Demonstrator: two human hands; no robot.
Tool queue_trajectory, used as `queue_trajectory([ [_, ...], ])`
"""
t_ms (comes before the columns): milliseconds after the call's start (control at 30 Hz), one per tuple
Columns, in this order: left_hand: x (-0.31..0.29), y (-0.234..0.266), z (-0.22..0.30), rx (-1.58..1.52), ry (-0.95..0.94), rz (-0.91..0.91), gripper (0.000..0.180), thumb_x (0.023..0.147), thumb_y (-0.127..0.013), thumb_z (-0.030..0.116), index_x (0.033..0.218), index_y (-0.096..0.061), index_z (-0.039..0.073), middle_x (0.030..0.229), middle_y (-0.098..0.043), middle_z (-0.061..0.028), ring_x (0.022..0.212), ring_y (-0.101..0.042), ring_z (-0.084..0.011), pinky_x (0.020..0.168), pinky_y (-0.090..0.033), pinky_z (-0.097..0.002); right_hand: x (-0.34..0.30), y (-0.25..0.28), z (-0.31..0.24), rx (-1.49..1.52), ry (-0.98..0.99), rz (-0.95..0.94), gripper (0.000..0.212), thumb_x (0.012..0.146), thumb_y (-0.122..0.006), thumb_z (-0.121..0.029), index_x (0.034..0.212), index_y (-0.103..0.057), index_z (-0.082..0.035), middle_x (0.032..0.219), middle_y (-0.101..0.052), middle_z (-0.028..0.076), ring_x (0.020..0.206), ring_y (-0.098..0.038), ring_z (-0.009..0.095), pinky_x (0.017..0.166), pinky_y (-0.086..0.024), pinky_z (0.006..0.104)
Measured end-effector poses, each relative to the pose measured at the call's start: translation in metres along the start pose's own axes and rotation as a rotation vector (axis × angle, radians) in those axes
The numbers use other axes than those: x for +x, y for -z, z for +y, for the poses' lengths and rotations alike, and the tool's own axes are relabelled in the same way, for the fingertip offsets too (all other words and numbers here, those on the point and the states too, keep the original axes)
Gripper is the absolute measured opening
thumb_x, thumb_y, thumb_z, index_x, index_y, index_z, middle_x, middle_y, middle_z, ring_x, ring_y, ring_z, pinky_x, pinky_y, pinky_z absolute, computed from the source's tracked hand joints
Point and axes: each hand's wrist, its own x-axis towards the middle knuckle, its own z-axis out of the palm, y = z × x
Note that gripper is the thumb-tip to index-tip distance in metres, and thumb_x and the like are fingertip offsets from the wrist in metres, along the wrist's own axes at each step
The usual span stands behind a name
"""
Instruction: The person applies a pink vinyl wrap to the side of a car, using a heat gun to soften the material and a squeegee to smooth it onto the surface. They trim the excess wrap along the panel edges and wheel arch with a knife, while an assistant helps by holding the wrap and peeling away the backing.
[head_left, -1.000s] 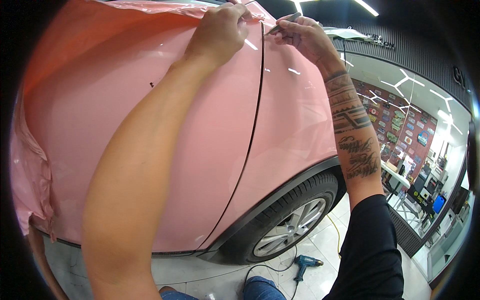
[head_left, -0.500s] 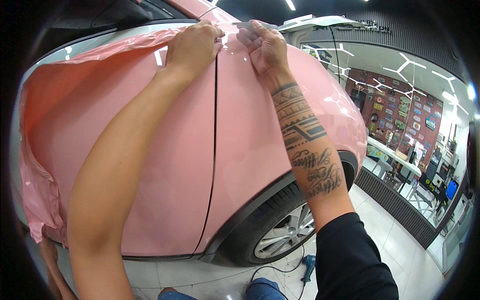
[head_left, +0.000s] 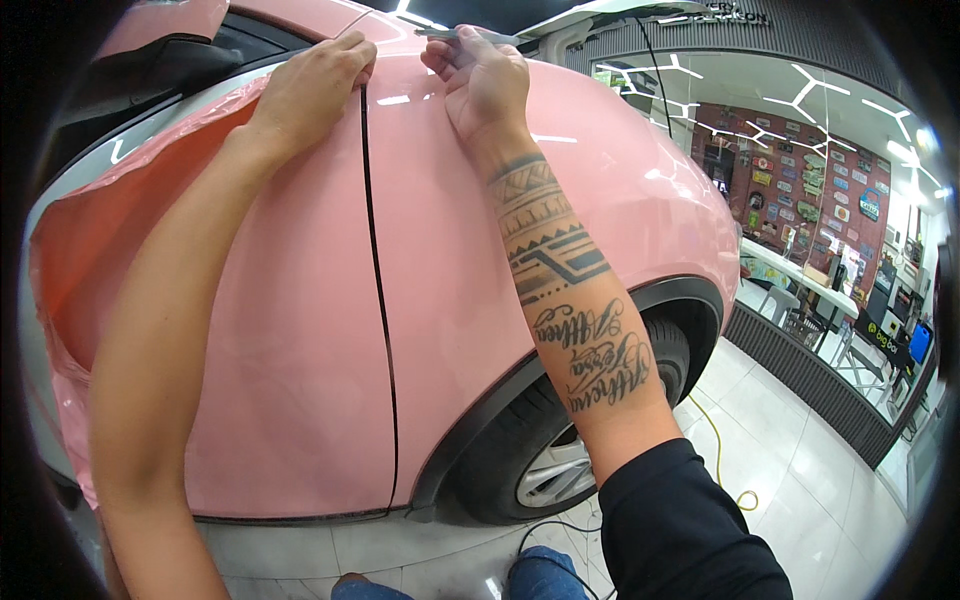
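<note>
Though the right hand (head_left: 488, 85) grasps a partly hidden tool (head_left: 440, 34), I cannot tell the left hand's (head_left: 312, 88) grip.

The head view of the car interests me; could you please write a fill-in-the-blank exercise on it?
The thin flat tool is in the ____ hand.
A dark seam parts two panels coloured ____.
The cord right of the wheel is coloured ____.
The visible sleeve is coloured ____.

right; pink; yellow; black
</note>
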Motion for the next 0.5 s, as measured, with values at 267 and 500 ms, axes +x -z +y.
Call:
queue_trajectory([
  [267,-0.007,0.003,-0.005,-0.052,-0.004,-0.01,0.016,0.093,-0.049,0.016,0.095,-0.053,0.0,0.1,-0.06,-0.0123,0.094,-0.059,-0.0337,0.083,-0.046,-0.0407,0.0,-0.004,0.003,0.065,-0.06,0.05,0.007,0.092,-0.049,-0.003,0.096,-0.052,0.003,0.086,-0.06,0.013,0.074,-0.061,0.021,0.068,-0.053,0.0318],
  [500,-0.014,0.01,-0.003,-0.128,-0.038,-0.001,0.016,0.094,-0.048,0.016,0.089,-0.051,0.001,0.095,-0.059,-0.0118,0.092,-0.059,-0.0298,0.08,-0.044,-0.0417,0.001,-0.006,0.001,0.054,-0.08,0.065,0.006,0.093,-0.049,-0.002,0.098,-0.049,0.001,0.089,-0.058,0.011,0.075,-0.059,0.021,0.07,-0.052,0.0329],
])
